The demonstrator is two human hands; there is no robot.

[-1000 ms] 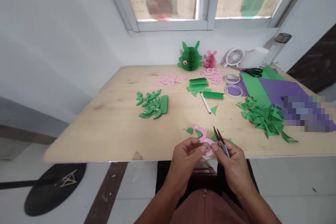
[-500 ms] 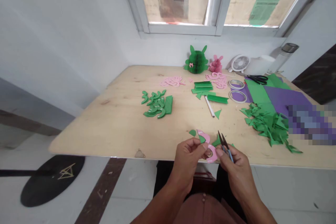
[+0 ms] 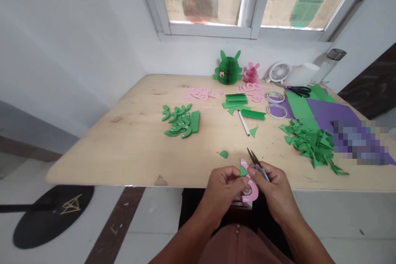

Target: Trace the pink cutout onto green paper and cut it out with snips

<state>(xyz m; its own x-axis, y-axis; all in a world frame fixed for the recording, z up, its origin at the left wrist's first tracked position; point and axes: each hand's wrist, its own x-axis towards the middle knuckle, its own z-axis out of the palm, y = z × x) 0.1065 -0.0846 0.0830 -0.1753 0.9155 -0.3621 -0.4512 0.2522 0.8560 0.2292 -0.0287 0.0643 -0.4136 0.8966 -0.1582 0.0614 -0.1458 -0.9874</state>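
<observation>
Between the fingers of my left hand [image 3: 220,187] is a pink curved paper cutout [image 3: 253,193], shaped like a 3, with a small green paper piece [image 3: 243,170] against its upper part. The fingers partly cover both. My right hand [image 3: 276,187] grips a pair of scissors [image 3: 255,159], blades pointing up and slightly apart, while its thumb and fingertips also touch the cutout's right edge. Both hands are at the table's front edge. A green paper scrap [image 3: 224,154] lies on the table just beyond my left hand.
Green curved cutouts [image 3: 181,123] lie left of centre, green scraps [image 3: 312,142] to the right. Farther back are pink cutouts [image 3: 199,93], a white marker [image 3: 243,123], folded green paper [image 3: 253,114], tape rolls [image 3: 276,111], black-handled scissors [image 3: 300,90], a green paper figure [image 3: 228,70] and a small fan [image 3: 279,72].
Both hands have shifted with the pink cutout, which now sits lower and is turned differently. My right hand has come closer to the left, its fingers higher on the cutout. The view has moved slightly.
</observation>
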